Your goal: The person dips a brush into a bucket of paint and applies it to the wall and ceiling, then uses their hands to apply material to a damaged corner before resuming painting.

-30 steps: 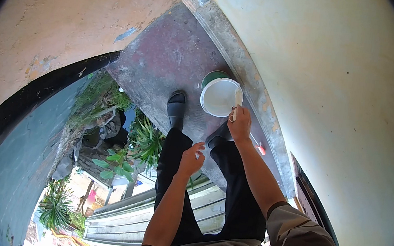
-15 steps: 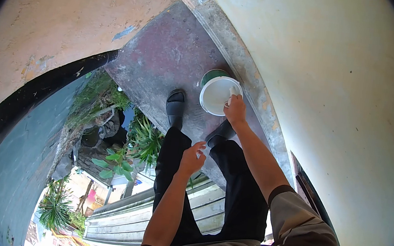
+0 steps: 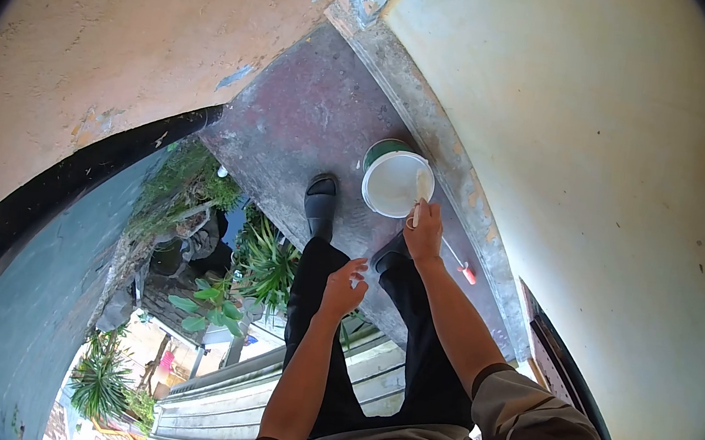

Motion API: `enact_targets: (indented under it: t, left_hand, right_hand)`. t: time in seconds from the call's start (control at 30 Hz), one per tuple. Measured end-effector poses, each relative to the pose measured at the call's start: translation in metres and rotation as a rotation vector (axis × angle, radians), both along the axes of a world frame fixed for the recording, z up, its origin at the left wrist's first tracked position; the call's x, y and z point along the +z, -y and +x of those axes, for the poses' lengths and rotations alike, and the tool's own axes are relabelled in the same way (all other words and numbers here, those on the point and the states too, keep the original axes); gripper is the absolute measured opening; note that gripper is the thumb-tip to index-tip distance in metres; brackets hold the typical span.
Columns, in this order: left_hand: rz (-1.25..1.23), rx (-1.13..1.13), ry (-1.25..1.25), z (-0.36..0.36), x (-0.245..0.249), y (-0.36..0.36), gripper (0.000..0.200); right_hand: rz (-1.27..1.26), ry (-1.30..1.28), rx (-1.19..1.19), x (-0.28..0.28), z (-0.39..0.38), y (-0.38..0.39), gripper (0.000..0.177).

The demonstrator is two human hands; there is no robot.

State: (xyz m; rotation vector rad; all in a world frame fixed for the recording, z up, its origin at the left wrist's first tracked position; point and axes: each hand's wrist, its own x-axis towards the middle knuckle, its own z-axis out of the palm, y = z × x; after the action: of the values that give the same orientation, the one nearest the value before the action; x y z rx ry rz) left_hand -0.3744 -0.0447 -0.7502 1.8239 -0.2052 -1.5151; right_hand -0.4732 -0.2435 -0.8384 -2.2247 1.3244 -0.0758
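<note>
My right hand (image 3: 424, 232) is closed around the pale handle of a paintbrush (image 3: 423, 183), whose light head overlaps the right inner side of the bucket. The bucket (image 3: 367, 188) has a white rim and green outer side, and whitish paint (image 3: 392, 185) shows inside it. It stands on the floor just beyond my feet. My left hand (image 3: 345, 287) hangs in front of my legs with fingers loosely apart, holding nothing. A red-handled tool (image 3: 467, 273) with a thin metal rod lies to the right of my right hand, its far end hidden behind that hand.
A worn reddish-grey floor (image 3: 297, 99) meets a cream wall (image 3: 571, 159) along a concrete ledge (image 3: 457, 158) on the right. A peeling orange wall (image 3: 130, 26) rises at the left. Green plants (image 3: 264, 258) grow past the floor's left edge, near my dark sandal (image 3: 320, 203).
My right hand has drawn back toward me with the paintbrush, whose head now shows more plainly over the bucket. The red-handled tool has come into sight. The view has shifted slightly.
</note>
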Motion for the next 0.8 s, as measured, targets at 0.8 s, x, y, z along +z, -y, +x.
enact_targets:
  t: [0.8]
  left_hand:
    - [-0.232,0.126,0.231,0.071,0.152,0.014,0.052]
  right_hand:
    - [0.938,1.189,-0.782,0.264,-0.065,0.062,0.029]
